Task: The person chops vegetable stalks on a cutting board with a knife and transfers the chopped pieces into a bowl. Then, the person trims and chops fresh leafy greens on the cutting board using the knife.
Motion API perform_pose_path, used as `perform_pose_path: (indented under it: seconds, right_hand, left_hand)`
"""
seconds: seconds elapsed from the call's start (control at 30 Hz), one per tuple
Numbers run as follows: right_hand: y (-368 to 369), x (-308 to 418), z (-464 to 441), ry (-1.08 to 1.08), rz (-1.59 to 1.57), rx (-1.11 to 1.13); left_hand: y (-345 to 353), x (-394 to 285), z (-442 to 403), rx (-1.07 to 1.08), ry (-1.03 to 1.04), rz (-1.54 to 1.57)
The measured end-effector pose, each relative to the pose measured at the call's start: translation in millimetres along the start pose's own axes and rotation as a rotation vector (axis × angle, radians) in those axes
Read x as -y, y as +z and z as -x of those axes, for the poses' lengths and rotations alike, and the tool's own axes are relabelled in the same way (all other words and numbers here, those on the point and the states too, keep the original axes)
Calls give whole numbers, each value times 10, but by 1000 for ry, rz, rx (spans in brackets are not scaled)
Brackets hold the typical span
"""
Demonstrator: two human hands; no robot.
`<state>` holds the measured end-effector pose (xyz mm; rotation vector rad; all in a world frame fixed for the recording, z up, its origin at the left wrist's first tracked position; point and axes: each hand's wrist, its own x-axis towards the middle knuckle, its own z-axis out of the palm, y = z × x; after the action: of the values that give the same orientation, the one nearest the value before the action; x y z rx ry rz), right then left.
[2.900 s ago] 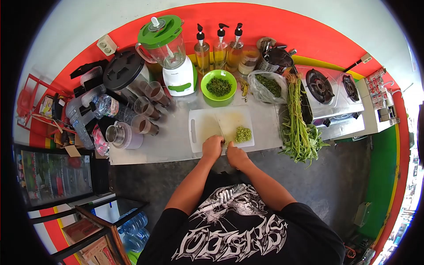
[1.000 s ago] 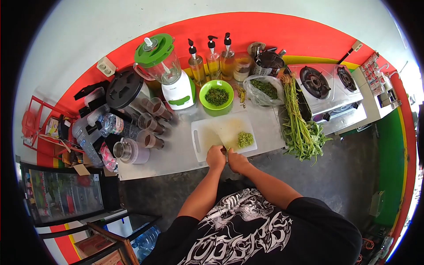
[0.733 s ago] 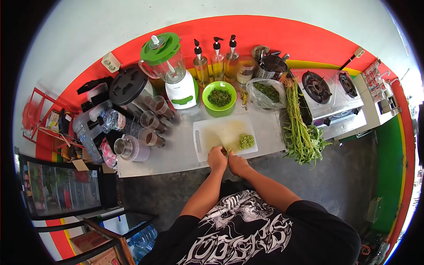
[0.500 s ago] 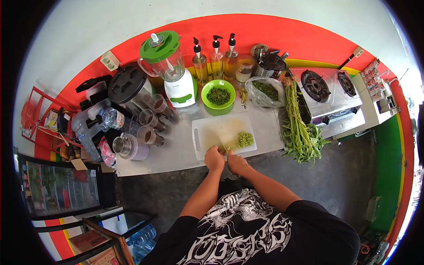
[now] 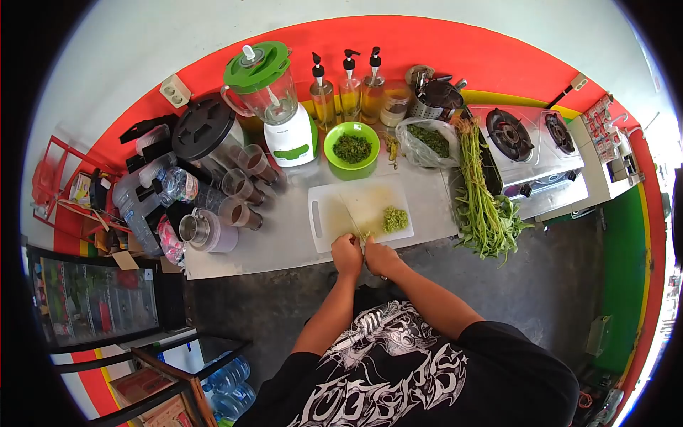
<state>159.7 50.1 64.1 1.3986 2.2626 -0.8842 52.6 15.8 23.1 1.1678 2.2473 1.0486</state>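
My left hand (image 5: 346, 255) is closed at the near edge of the white cutting board (image 5: 329, 213); what its fingers hold is too small to make out. Right beside it, my right hand (image 5: 382, 259) is wrapped round the handle of a knife (image 5: 351, 213), whose thin blade points up and left over the board. A few green bits (image 5: 366, 235) lie by the blade near my fingers. On the board's right part rests a pile of chopped green pieces (image 5: 395, 220). Behind the board stands a green bowl (image 5: 370, 169) with chopped dark leaves.
Leafy stems (image 5: 477, 192) lie right of the board, beside a gas stove (image 5: 533, 171). A plastic bag of greens (image 5: 429, 142), pump bottles (image 5: 350, 92) and a blender (image 5: 288, 139) stand behind. Brown-filled cups (image 5: 240, 213) and a flask (image 5: 208, 231) are on the left.
The camera view has shifted slightly. Both hands stay together at the board's near edge, with small movements of the knife and fingers. Green bits now show beside the blade.
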Motion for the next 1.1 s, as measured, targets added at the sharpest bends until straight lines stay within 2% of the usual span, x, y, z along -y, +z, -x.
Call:
perform_pose_path:
  seconds: [0.03,0.27,0.47,0.53,0.67,0.73,0.83,1.1]
  right_hand:
    - [31,-4,18,4,-10,-16]
    - [-44,-29,-61,-29,20,14]
    - [-37,-64,-97,-19,26,-14]
    - [-120,-33,-63,1,53,51]
    - [-37,12,73,6,122,56]
    - [-13,13,37,-1,65,-57]
    - [-54,11,56,2,142,-32]
    - [31,-17,-71,-32,107,-59]
  left_hand:
    - [10,32,7,-17,50,-4]
    - [-21,127,-17,64,-1,118]
    - [-12,70,53,29,11,10]
    - [-48,54,62,37,13,-49]
    - [-43,85,103,30,3,-19]
    - [-44,86,67,42,-2,-31]
    - [-66,86,60,76,-28,-74]
    - [-87,112,62,86,19,-41]
